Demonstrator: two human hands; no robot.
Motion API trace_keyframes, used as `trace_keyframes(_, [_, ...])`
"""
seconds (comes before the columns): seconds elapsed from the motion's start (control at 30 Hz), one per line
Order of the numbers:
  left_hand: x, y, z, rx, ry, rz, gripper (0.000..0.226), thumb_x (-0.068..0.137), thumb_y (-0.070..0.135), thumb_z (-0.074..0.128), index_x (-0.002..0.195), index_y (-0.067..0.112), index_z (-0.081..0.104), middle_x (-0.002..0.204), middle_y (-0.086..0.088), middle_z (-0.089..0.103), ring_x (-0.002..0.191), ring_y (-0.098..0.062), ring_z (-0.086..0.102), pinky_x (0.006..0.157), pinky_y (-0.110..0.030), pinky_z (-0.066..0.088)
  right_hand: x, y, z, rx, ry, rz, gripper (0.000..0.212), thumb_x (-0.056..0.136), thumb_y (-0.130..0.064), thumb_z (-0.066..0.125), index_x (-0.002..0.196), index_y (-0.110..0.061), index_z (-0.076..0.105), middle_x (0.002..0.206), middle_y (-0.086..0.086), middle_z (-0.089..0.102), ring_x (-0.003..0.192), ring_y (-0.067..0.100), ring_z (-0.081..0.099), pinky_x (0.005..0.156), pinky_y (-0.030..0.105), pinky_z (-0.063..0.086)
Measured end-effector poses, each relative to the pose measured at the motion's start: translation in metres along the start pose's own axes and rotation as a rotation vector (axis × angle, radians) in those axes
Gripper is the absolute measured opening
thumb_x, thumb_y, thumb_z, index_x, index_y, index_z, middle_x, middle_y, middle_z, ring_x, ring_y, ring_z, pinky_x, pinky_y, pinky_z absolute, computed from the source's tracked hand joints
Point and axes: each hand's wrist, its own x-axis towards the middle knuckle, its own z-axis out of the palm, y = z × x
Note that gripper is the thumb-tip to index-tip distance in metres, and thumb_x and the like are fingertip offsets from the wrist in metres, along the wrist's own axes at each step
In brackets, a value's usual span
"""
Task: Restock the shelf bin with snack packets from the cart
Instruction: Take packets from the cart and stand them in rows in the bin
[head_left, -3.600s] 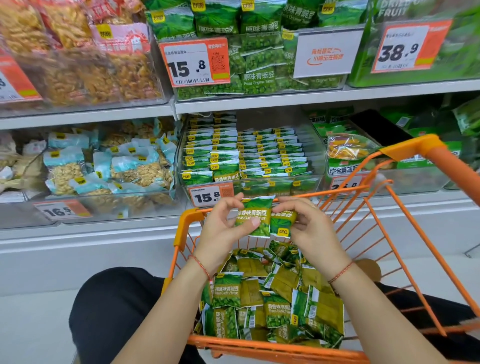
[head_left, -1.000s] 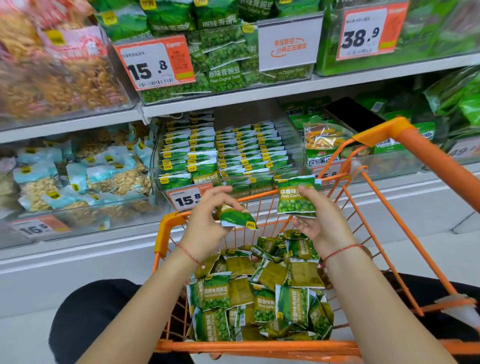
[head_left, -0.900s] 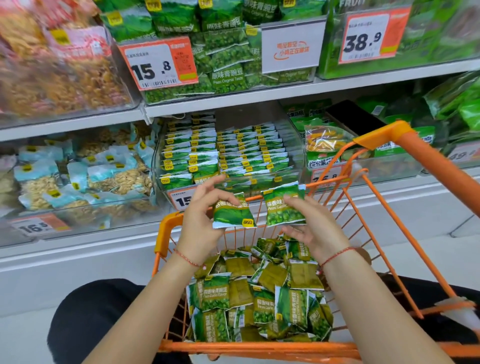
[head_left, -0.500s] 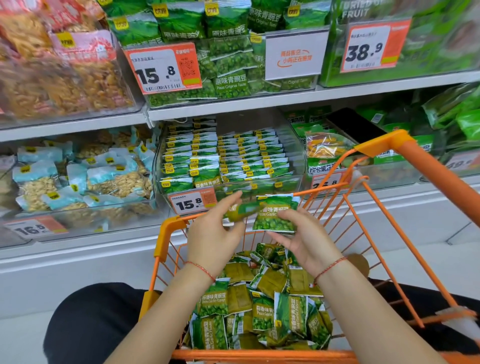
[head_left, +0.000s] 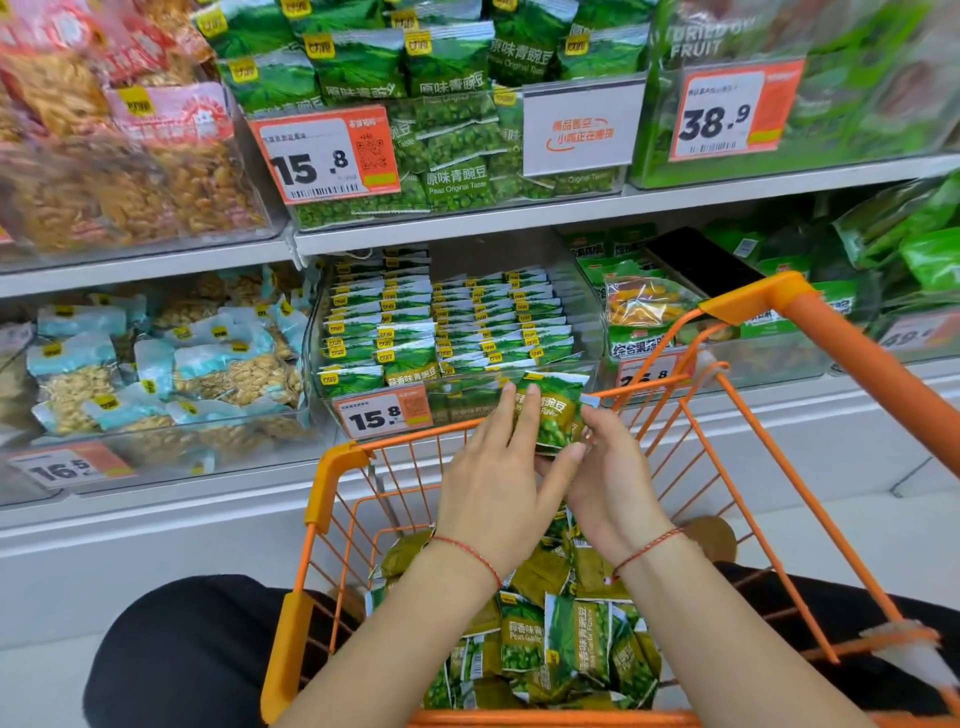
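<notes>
Above the cart's (head_left: 332, 467) front rim, left hand (head_left: 498, 483) presses straight fingers on the packets (head_left: 553, 410); right hand (head_left: 605, 478) pinches them. Probably light, crinkly, slippery; grip flat faces.

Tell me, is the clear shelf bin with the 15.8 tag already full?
Not full. The shelf bin holds packet rows in its left and middle, but its back right corner shows bare clear wall.
</notes>
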Motion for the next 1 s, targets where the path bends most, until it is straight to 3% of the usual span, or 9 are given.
trace_keyframes(0.07, [-0.003, 0.003, -0.001, -0.098, -0.04, -0.009, 0.073, 0.089, 0.068, 0.009, 0.152, 0.03, 0.013, 0.16, 0.006, 0.005, 0.145, -0.014, 0.018, 0.111, -0.033, 0.028, -0.002, -0.002, 0.002, -0.079, -0.015, -0.001, 0.032, 0.09, -0.035, 0.058, 0.114, -0.014, 0.056, 0.103, 0.005, 0.064, 0.099, 0.022, 0.064, 0.092, 0.045, 0.051])
trace_keyframes(0.13, [-0.004, 0.005, -0.004, -0.231, -0.006, 0.0, 0.059, 0.098, 0.056, 0.02, 0.151, 0.029, 0.02, 0.159, 0.007, 0.011, 0.144, -0.011, 0.019, 0.113, -0.03, 0.025, -0.002, -0.002, 0.002, -0.172, -0.015, -0.034, 0.066, 0.085, -0.03, 0.066, 0.141, -0.014, 0.035, 0.121, 0.005, 0.06, 0.105, 0.017, 0.063, 0.088, 0.04, 0.053])
trace_keyframes(0.27, [0.006, 0.004, -0.014, -0.72, 0.024, -0.267, 0.048, 0.1, 0.041, 0.038, 0.144, 0.021, 0.039, 0.139, 0.011, 0.045, 0.124, -0.001, 0.041, 0.104, -0.021, 0.032, -0.003, -0.003, -0.001, -0.24, -0.029, -0.131, 0.042, 0.088, -0.013, 0.062, 0.125, -0.016, 0.042, 0.103, -0.002, 0.06, 0.095, 0.009, 0.062, 0.086, 0.038, 0.052])
trace_keyframes(0.37, [0.015, -0.002, -0.021, -1.054, -0.04, -0.393, 0.028, 0.098, 0.034, 0.045, 0.112, 0.019, 0.064, 0.102, 0.017, 0.062, 0.095, 0.006, 0.055, 0.088, -0.02, 0.042, -0.005, -0.003, 0.002, -0.304, -0.069, -0.139, 0.084, 0.077, -0.027, 0.072, 0.145, -0.01, 0.027, 0.129, 0.007, 0.054, 0.117, 0.015, 0.056, 0.094, 0.041, 0.051])
trace_keyframes(0.5, [0.02, -0.013, -0.023, -1.091, -0.035, -0.355, 0.032, 0.097, 0.023, 0.052, 0.122, 0.007, 0.062, 0.119, -0.002, 0.065, 0.109, -0.006, 0.059, 0.088, -0.013, 0.044, 0.0, -0.004, 0.008, -0.422, -0.141, -0.117, 0.032, 0.087, -0.025, 0.062, 0.116, -0.014, 0.055, 0.118, 0.004, 0.065, 0.105, 0.013, 0.065, 0.082, 0.031, 0.057])
trace_keyframes(0.73, [0.052, -0.038, -0.041, -1.208, 0.061, -0.387, 0.024, 0.099, 0.009, 0.044, 0.097, 0.012, 0.067, 0.099, -0.009, 0.07, 0.096, -0.027, 0.066, 0.088, -0.038, 0.054, 0.045, -0.016, 0.053, -0.657, -0.203, -0.215, 0.041, 0.076, -0.029, 0.077, 0.11, -0.013, 0.06, 0.104, 0.001, 0.071, 0.098, 0.015, 0.068, 0.088, 0.035, 0.055])
trace_keyframes(0.8, [0.066, -0.047, -0.046, -1.132, 0.105, -0.415, 0.024, 0.099, 0.013, 0.045, 0.106, 0.01, 0.068, 0.097, -0.002, 0.069, 0.093, -0.018, 0.065, 0.083, -0.025, 0.051, 0.066, -0.017, 0.062, -0.705, -0.198, -0.208, 0.049, 0.074, -0.032, 0.079, 0.115, -0.012, 0.058, 0.106, -0.001, 0.07, 0.098, 0.012, 0.067, 0.086, 0.035, 0.056])
trace_keyframes(0.9, [0.087, -0.077, -0.048, -0.689, 0.191, -0.28, 0.034, 0.1, 0.03, 0.044, 0.125, 0.015, 0.061, 0.123, 0.0, 0.063, 0.118, -0.014, 0.054, 0.094, -0.019, 0.038, 0.102, -0.026, 0.071, -0.711, -0.169, -0.233, 0.019, 0.082, -0.019, 0.072, 0.097, -0.017, 0.06, 0.088, -0.008, 0.069, 0.078, -0.001, 0.066, 0.072, 0.023, 0.056])
trace_keyframes(1.0, [0.107, -0.116, -0.042, -0.146, 0.199, -0.093, 0.051, 0.095, 0.039, 0.034, 0.133, 0.011, 0.053, 0.138, -0.007, 0.052, 0.136, -0.027, 0.035, 0.111, -0.031, 0.022, 0.143, -0.036, 0.078, -0.785, -0.095, -0.304, 0.022, 0.08, -0.026, 0.073, 0.095, -0.02, 0.058, 0.087, -0.012, 0.066, 0.073, -0.006, 0.061, 0.064, 0.014, 0.044])
